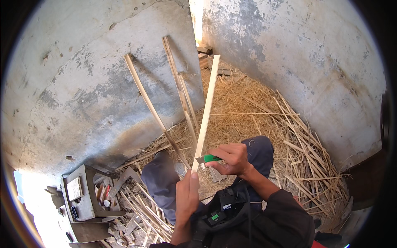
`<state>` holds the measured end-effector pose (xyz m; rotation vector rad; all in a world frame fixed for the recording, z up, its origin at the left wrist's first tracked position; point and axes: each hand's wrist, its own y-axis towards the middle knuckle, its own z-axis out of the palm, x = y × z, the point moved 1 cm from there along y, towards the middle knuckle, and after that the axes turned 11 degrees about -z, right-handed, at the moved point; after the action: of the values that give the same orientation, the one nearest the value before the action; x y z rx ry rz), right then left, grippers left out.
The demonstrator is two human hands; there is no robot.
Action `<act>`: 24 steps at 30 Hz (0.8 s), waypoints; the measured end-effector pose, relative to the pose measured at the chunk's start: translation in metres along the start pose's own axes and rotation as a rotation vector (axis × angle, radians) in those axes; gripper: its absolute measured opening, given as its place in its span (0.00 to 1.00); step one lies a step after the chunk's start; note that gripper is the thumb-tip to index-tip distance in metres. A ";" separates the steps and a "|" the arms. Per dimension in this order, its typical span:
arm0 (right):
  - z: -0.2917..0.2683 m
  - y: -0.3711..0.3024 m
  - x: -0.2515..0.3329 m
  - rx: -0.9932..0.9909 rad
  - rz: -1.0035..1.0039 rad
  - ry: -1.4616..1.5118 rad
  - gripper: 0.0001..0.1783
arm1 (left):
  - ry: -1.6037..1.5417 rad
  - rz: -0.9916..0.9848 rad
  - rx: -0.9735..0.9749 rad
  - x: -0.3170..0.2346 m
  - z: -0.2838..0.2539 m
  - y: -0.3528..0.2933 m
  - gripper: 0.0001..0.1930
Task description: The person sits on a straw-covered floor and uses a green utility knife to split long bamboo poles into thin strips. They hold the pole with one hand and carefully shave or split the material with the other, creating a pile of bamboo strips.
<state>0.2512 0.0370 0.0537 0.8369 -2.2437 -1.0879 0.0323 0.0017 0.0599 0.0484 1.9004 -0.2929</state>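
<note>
A long, pale bamboo strip (209,99) rises away from me, tilted slightly to the right. Its near end is gripped in my left hand (188,195), with the thumb lying along the strip. My right hand (233,158) is closed round the green handle of a knife (212,158). The short metal blade lies against the strip just above my left thumb. Part of the handle is hidden inside my right fingers. Both hands are between my knees, close together.
Several bamboo poles (144,95) lean on the worn wall at the left. Shavings (244,95) cover the floor ahead. A heap of split strips (310,161) lies along the right wall. At the lower left stands a wooden box (89,211) with tools inside, beside more strips (144,211).
</note>
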 end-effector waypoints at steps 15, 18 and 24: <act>-0.008 -0.007 -0.030 -0.147 0.178 -0.173 0.17 | 0.104 -0.054 0.067 -0.005 -0.005 -0.007 0.19; -0.034 -0.014 -0.107 -0.342 0.677 -0.251 0.19 | 0.128 -0.081 0.159 0.004 -0.006 -0.028 0.18; -0.034 -0.037 -0.089 -0.299 0.606 0.080 0.17 | 0.176 -0.026 -0.006 0.017 -0.017 -0.009 0.16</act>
<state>0.3455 0.0649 0.0274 0.0591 -1.9936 -1.0231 0.0097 -0.0052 0.0508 0.0462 2.0780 -0.3091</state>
